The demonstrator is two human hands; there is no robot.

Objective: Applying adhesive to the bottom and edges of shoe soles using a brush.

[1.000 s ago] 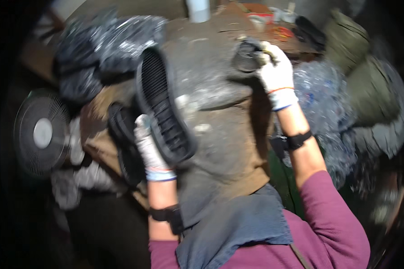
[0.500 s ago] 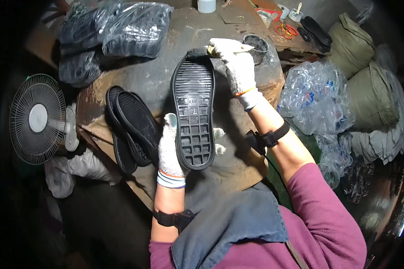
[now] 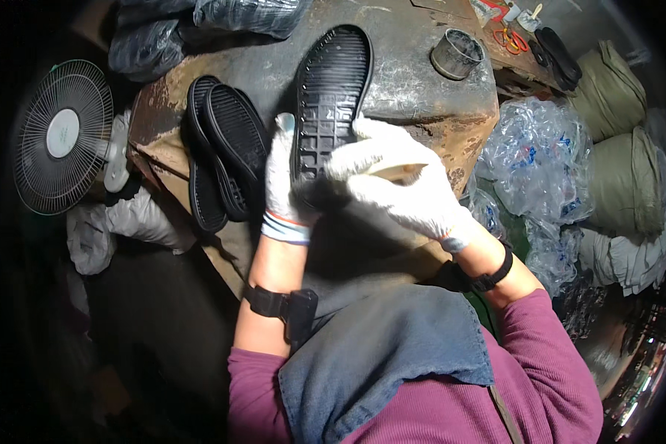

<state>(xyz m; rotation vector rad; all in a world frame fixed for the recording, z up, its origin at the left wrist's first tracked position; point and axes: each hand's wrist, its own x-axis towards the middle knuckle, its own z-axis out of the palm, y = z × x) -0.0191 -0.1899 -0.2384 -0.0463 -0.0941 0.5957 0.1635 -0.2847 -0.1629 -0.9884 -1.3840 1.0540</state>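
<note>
A black shoe sole [image 3: 331,96] with a ribbed and gridded inner face stands tilted above the table. My left hand [image 3: 280,174], in a white knitted glove, grips its lower left edge, thumb up along the side and fingers hidden behind. My right hand [image 3: 407,177], gloved alike, is closed round a brush [image 3: 398,172] with a pale handle. The brush's dark, blurred head is at the sole's lower end; hidden contact there is hard to make out. More black shoe soles [image 3: 233,137] lie overlapping on the table, left of my left hand.
A dark-stained pot [image 3: 457,55] stands on the worn table [image 3: 407,96]. Plastic-wrapped black bundles [image 3: 152,41] lie at the back left. A fan [image 3: 63,137] stands at the left. Clear plastic bags [image 3: 536,159] and green sacks [image 3: 625,181] crowd the right, below orange-handled scissors [image 3: 512,41].
My right hand has moved with the brush from the sole's upper end down to its lower end. The sole is tilted differently. The whole view has shifted, raising the table in the picture.
</note>
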